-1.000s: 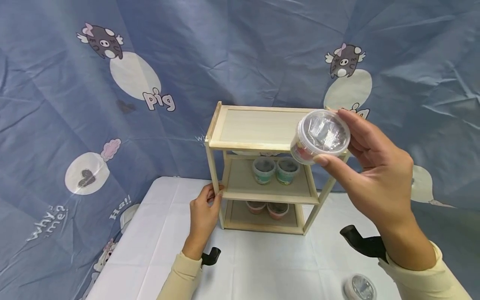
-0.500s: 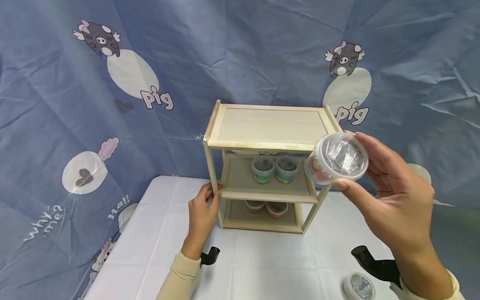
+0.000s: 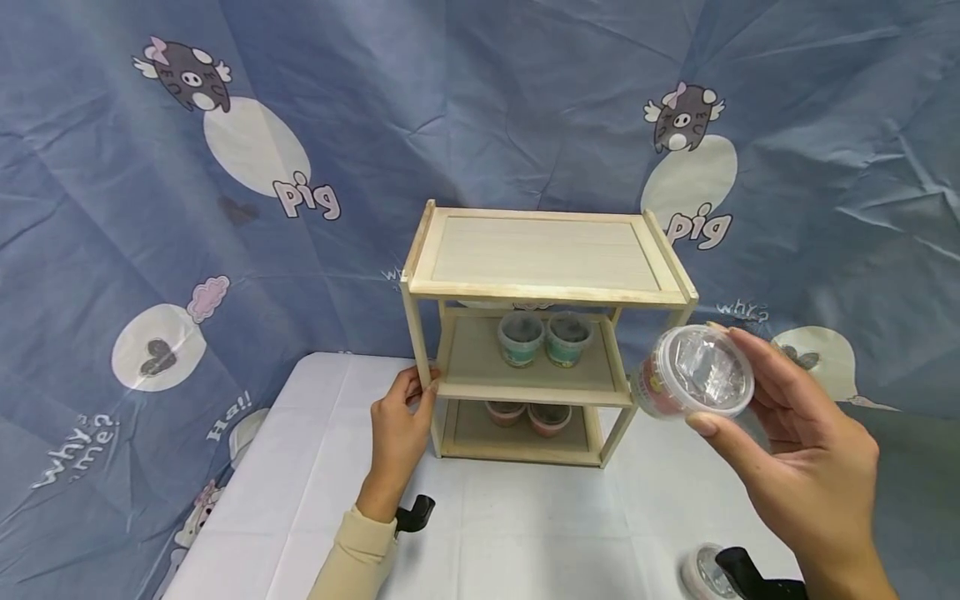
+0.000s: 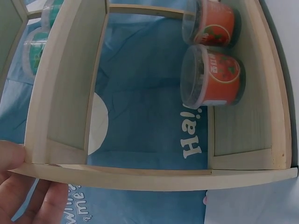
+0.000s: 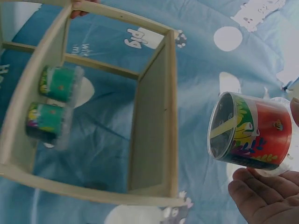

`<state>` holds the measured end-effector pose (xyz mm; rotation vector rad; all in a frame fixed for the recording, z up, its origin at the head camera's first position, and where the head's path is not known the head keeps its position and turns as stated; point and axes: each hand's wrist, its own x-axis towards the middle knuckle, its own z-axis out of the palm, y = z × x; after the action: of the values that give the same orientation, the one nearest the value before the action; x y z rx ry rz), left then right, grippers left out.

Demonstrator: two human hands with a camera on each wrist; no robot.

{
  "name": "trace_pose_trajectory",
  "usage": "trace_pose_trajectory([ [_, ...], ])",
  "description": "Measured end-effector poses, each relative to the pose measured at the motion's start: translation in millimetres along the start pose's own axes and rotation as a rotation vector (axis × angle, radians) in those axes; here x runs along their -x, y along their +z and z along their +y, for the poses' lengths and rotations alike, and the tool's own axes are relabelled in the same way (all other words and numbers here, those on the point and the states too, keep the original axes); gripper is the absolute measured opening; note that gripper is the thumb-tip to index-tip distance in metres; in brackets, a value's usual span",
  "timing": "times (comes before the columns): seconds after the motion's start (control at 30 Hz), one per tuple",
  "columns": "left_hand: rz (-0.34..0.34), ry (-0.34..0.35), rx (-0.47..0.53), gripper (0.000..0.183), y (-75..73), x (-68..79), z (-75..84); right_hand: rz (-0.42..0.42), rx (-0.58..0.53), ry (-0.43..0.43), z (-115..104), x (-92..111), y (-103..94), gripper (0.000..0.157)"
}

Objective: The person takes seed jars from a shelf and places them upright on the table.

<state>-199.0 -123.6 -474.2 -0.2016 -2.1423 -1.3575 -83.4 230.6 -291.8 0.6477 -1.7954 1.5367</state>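
1. Left hand [image 3: 400, 429] is curled round the left front post [image 3: 417, 333] of a pale wooden rack [image 3: 543, 254], thumb and fingers gripping it about level with the middle shelf [image 3: 525, 392].
2. Right hand [image 3: 813, 462] pinches a red tub [image 3: 693, 372] between thumb and fingers, which are spread only as wide as the tub.
3. That red tub is up in the air beside the right end of the rack, apart from it in the right wrist view. It is tilted, its clear lid facing the head camera.
4. Two green tubs [image 3: 521, 337] stand close together on the middle shelf.
5. Two orange-red tubs [image 3: 550, 421] stand on the bottom shelf [image 3: 525, 456], partly hidden from above.
6. Another tub [image 3: 705, 573] is on the white desk [image 3: 517, 517] at the lower right, partly covered by a black wrist mount [image 3: 757, 577].
7. Blue cloth [image 3: 487, 108] printed with cartoon pigs is behind the rack.
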Motion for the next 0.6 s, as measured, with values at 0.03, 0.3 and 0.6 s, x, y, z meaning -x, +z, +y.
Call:
trace_pose_trajectory([
  [0.03,0.000,0.003,-0.001,0.023,0.5,0.1,0.0,0.001,-0.010,0.008,1,5,-2.2,0.068],
  [0.3,0.000,-0.008,-0.004,0.021,0.0,-1.0,2.1,0.016,0.242,0.244,9,46,-9.3,0.077],
  [0.6,0.008,-0.021,-0.009,0.021,0.7,-0.2,0.8,0.027,0.364,0.411,18,74,-9.6,0.078],
])
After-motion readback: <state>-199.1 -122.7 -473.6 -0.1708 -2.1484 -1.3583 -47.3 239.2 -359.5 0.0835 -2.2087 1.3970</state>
